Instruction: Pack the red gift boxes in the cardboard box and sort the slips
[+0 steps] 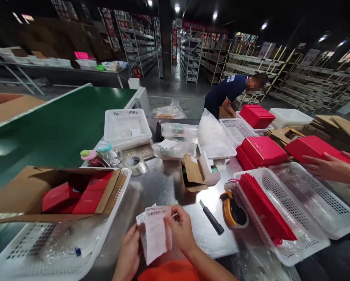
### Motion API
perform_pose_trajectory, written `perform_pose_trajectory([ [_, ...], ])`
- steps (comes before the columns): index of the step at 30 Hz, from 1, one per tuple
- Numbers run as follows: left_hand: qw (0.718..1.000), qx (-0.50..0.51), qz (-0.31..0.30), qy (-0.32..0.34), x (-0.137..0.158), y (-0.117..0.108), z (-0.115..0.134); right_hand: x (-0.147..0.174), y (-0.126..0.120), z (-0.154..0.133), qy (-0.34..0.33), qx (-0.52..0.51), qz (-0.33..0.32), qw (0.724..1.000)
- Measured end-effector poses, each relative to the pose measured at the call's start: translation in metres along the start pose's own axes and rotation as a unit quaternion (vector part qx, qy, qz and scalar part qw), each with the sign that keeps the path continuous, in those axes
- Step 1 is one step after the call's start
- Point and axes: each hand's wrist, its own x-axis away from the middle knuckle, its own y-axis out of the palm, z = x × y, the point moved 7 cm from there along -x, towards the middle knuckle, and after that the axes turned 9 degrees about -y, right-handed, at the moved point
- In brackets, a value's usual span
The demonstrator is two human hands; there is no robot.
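Observation:
My left hand [130, 249] grips the left edge of several paper slips just in front of my body. With thumb and fingers, my right hand [181, 230] pinches the front slip [156, 234], a printed sheet with a barcode at its top. Behind it a second slip [141, 219] shows at the left. To the right of my hands, a black utility knife [211, 218] lies on the metal table [151, 187]. Beyond it rests an orange-and-black tape dispenser [234, 208]. A small opened cardboard box [193, 173] stands farther back.
Left is an open carton [20, 191] with red boxes [60, 196] on a white basket [105, 230]. Red bags [265, 207] fill a basket at right, near red gift boxes [261, 151]. Another person's hand [324, 166] touches a red box. A person [229, 91] bends beyond the table.

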Motion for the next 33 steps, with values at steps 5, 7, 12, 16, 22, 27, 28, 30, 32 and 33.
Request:
perform_pose_trajectory([
  [5,0.998,-0.02,-0.06,0.0,0.003,0.011,0.008,0.0,0.0,-0.022,0.008,-0.067,0.0,0.998],
  [7,0.995,-0.031,-0.095,0.003,0.006,0.018,0.01,-0.003,0.004,-0.028,0.022,-0.097,0.004,0.995],
  [12,0.989,-0.043,-0.13,-0.048,0.011,0.027,0.005,-0.016,0.006,-0.036,0.044,-0.161,0.045,0.985],
  [16,0.992,-0.001,-0.124,-0.009,0.012,0.027,0.021,-0.02,0.0,-0.034,0.037,-0.153,0.067,0.985],
  [22,0.991,0.056,-0.045,0.115,0.019,0.021,0.071,-0.012,-0.006,-0.026,0.042,-0.166,0.032,0.985],
  [27,0.978,0.002,-0.044,0.204,0.031,0.024,0.097,-0.012,-0.023,-0.021,0.06,-0.188,0.076,0.977],
  [28,0.974,-0.012,-0.041,0.222,0.034,0.024,0.1,-0.013,-0.025,-0.02,0.057,-0.184,0.074,0.978],
  [30,0.968,-0.033,-0.037,0.248,0.04,0.024,0.102,-0.012,-0.029,-0.02,0.047,-0.177,0.068,0.981],
  [32,0.964,-0.048,-0.039,0.259,0.043,0.023,0.103,-0.012,-0.032,-0.021,0.028,-0.166,0.059,0.984],
  [33,0.963,-0.055,-0.043,0.261,0.044,0.023,0.102,-0.012,-0.032,-0.024,0.013,-0.157,0.049,0.986],
])
